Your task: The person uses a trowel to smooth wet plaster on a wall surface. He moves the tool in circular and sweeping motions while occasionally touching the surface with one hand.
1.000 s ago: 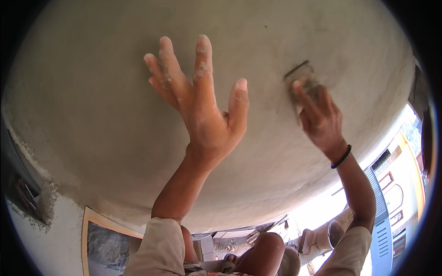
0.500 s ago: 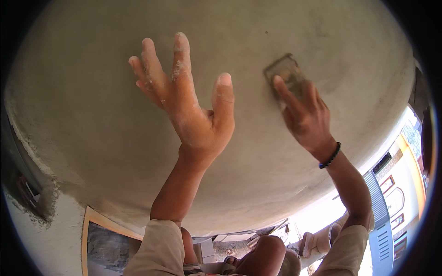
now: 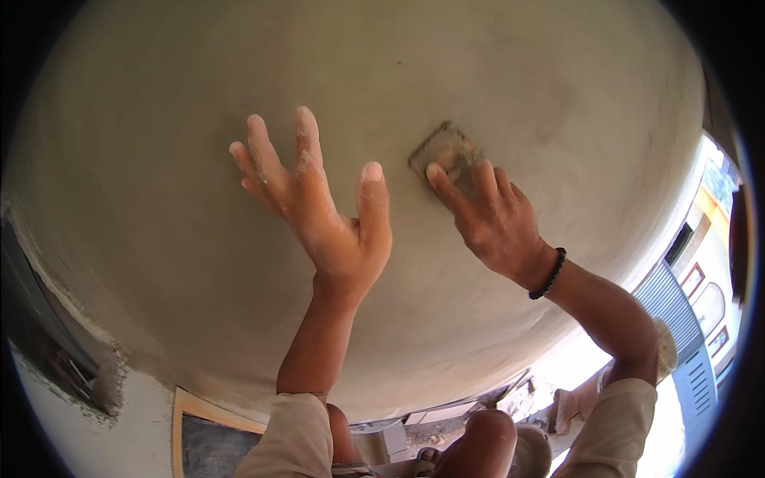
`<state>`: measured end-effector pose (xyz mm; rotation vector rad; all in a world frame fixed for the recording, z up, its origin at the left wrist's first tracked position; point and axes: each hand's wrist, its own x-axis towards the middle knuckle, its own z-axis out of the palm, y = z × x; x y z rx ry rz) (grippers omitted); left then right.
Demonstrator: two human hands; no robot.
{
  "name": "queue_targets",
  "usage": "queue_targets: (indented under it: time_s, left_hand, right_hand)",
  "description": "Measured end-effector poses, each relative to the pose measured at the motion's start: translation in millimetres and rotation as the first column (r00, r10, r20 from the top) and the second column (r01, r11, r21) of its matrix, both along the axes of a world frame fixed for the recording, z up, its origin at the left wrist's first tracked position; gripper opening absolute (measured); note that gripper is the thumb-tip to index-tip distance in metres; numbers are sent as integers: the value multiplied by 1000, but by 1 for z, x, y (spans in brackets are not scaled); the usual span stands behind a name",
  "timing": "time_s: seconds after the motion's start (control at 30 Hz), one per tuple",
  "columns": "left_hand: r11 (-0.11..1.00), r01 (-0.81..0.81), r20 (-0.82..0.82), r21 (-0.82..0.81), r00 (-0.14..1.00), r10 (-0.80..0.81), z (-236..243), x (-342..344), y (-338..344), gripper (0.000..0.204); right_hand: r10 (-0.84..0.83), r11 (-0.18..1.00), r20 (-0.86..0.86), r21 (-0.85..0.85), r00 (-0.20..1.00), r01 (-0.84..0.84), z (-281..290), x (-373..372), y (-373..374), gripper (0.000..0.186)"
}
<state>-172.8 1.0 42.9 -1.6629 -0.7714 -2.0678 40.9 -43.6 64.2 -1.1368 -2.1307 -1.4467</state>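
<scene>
A broad grey-brown plastered surface [image 3: 510, 95], smooth and slightly mottled, fills most of the view. My right hand [image 3: 498, 227], with a black beaded bracelet on its wrist, grips a flat rectangular pad [image 3: 448, 150] smeared with plaster. The pad lies against the plaster, just right of centre; whether it is sponge or something stiffer, I cannot tell. My left hand [image 3: 327, 215] is raised to the left of it, empty, fingers spread and thumb apart. Pale dust coats its fingers. Whether its palm touches the plaster is hidden.
At the lower left are a wood-framed opening [image 3: 177, 434] and a rough plaster edge [image 3: 115, 382] beside a white wall. My bent knee [image 3: 482, 446] shows at the bottom. On the right stand a blue-grey metal gate [image 3: 692, 370] and a pale building [image 3: 709, 295] in bright light.
My right hand has moved left and a little down with the pad. The left hand sits lower in the view, still spread. The whole view has shifted slightly.
</scene>
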Motion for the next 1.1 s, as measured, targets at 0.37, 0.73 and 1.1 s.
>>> queue_targets:
  time_s: [0.37,0.73,1.1]
  left_hand:
    - [923,-333,-307,-192,914,266,-1,10,12,74]
    - [883,-416,-753,219,503,424,7,77,25,85]
    - [885,-186,-888,427,95,449,-28,78,26,84]
  right_hand:
    - [6,980,-587,165,809,112,-3,156,-11,73]
    - [102,988,-525,154,845,-24,-38,139,-18,65]
    - [70,988,-479,157,875,6,-60,149,-13,69]
